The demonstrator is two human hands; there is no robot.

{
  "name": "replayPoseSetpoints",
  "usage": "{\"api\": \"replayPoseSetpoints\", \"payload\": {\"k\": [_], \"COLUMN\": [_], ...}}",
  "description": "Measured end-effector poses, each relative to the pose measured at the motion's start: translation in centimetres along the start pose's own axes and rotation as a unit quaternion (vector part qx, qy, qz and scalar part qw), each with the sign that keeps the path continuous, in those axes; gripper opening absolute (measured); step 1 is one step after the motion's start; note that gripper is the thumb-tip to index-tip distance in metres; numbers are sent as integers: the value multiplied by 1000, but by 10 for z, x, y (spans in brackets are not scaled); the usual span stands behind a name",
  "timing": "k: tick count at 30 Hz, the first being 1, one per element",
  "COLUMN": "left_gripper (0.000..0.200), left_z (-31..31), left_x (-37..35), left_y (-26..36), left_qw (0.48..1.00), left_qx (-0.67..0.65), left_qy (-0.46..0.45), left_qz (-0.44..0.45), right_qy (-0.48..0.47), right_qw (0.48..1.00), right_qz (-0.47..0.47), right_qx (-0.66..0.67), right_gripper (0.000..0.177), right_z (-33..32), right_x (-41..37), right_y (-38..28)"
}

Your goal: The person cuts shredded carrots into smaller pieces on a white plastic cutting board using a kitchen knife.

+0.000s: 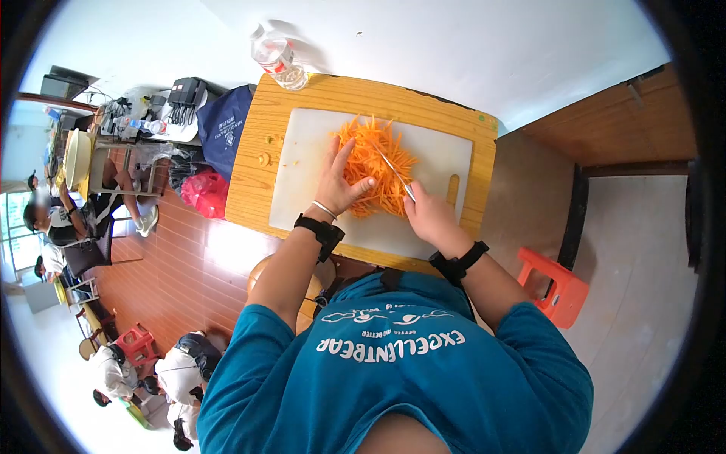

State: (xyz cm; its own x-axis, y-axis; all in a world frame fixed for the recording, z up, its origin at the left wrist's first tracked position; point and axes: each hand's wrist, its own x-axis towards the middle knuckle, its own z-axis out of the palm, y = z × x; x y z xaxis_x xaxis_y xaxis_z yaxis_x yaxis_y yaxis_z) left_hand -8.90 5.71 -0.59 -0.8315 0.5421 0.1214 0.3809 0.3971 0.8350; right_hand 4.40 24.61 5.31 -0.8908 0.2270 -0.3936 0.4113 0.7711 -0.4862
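Right hand is closed around the handle of a knife. The blade runs up and left into the pile, and its tip is hidden among the strips. Left hand grips nothing: it lies flat with fingers spread on the left side of the carrot shreds, thumb pointing toward the blade. Black bands on both wrists.

The shreds sit in a loose heap on the upper middle of a white cutting board. The board lies on a small wooden table.

Risks, as a judgement:
- The left thumb and fingertips are close to the blade and not curled back, so a slip or a wide stroke could nick them.
- The heap is loose and springy, so the blade could skate sideways on it.
- No mat is visible under the board, so downward pressure could shift it.
- Strips near the top edge could spill off the board.

A water bottle stands at the table's far-left corner, well apart from the hands, and an orange stool is on the floor to the right.
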Motion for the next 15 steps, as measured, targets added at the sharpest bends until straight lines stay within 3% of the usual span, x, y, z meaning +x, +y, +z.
{"api": "replayPoseSetpoints", "payload": {"k": [4, 6, 9, 13, 15], "left_gripper": [74, 67, 67, 86, 94], "left_z": [-15, -24, -24, -14, -10], "left_x": [-2, -1, 17, 56, 71], "left_y": [4, 1, -5, -5, 2], "left_qw": [1000, 1000, 996, 970, 960], "left_qx": [-31, -8, 34, 129, 147], "left_qy": [2, 9, 58, -27, -64], "left_qz": [-4, -7, -65, -206, -231], "right_qy": [34, 31, 23, 4, -35], "right_qw": [997, 998, 996, 996, 997], "right_qz": [-70, -16, 36, 48, 48], "right_qx": [20, 44, 84, 74, 55], "right_gripper": [26, 27, 28, 30, 32], "right_z": [-11, -23, -29, -26, -28], "right_x": [-11, -8, 14, 40, 43], "right_y": [9, 19, 43, 45, 31]}}
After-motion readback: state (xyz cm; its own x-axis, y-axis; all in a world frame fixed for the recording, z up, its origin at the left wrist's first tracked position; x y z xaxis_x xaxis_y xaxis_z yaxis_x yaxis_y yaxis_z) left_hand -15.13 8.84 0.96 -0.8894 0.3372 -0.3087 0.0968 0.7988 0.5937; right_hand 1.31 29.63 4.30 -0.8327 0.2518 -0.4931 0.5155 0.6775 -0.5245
